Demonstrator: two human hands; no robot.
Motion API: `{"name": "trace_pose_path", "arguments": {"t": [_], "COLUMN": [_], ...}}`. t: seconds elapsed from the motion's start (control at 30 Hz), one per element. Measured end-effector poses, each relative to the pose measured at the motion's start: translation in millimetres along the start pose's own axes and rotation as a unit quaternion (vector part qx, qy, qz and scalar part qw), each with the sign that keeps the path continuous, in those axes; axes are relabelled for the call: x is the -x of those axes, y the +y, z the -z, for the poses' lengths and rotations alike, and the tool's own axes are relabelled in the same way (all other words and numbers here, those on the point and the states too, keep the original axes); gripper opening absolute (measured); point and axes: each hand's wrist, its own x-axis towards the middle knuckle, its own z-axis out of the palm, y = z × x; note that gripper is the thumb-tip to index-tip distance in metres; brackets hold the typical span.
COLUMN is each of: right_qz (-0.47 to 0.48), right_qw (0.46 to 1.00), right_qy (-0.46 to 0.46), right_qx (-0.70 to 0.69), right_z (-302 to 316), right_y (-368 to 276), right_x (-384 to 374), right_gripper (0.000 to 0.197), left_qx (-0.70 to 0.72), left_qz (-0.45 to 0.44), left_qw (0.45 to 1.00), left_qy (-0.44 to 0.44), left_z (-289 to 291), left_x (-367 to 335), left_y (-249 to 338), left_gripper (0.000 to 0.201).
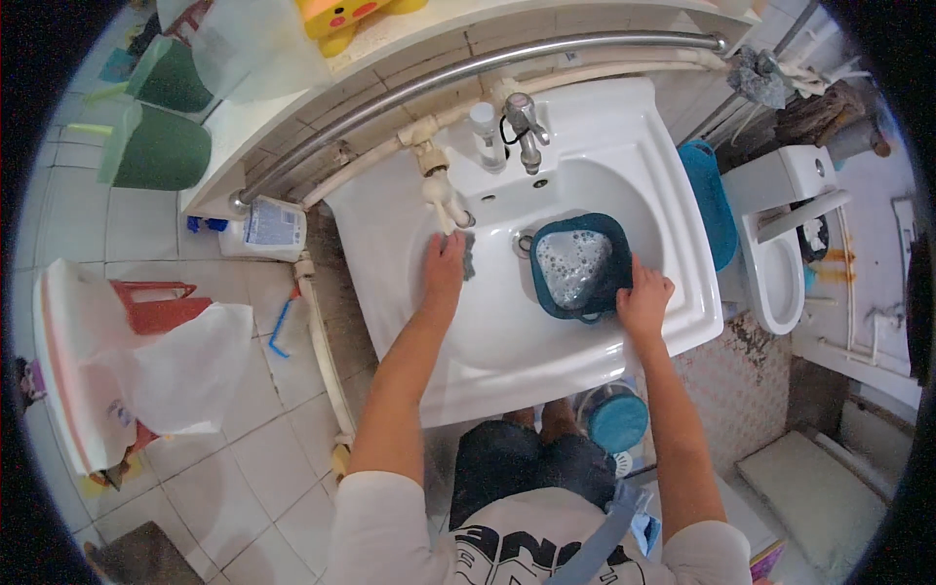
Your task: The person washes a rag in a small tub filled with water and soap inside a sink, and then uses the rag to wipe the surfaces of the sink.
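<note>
In the white sink (400,292) sits a dark teal basin (546,292) with rounded corners, holding water topped by white suds (575,265). My right hand (645,300) is closed on the right rim of this basin. On the left, my left hand (446,261) is just below a cream plastic tap (444,200), fingers together. A small dark grey cloth-like piece (469,257) shows against its inner side, apparently gripped; the palm is hidden.
A metal faucet (526,132) and a white bottle (487,136) stand at the sink's back. A chrome rail (487,60) runs behind. To the right are a teal tub (707,205) and a toilet (780,283). A detergent jug (268,229) stands left; a lidded teal container (616,419) is below.
</note>
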Motion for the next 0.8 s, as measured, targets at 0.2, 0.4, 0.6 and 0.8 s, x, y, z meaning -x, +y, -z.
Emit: {"name": "trace_pose_path", "arguments": {"t": [0.2, 0.4, 0.6, 0.8], "right_qz": [0.022, 0.010, 0.027, 0.031], "right_qw": [1.000, 1.000, 1.000, 1.000], "right_qy": [-0.008, 0.001, -0.010, -0.001], "right_qx": [0.003, -0.008, 0.002, -0.006], "right_z": [-3, -3, -6, -5], "right_y": [-12, -8, -11, -8], "right_x": [-1, -3, -5, -4], "right_gripper": [0.062, 0.061, 0.066, 0.065], "left_qx": [0.173, 0.102, 0.282, 0.426], "left_qz": [0.053, 0.065, 0.193, 0.032], "left_qw": [0.982, 0.992, 0.935, 0.904], "left_qy": [-0.062, 0.033, 0.099, 0.033], "left_z": [-56, -53, -40, -38], "left_x": [11, 5, -5, 35], "left_y": [69, -9, 28, 70], "left_gripper": [0.053, 0.044, 0.045, 0.044]}}
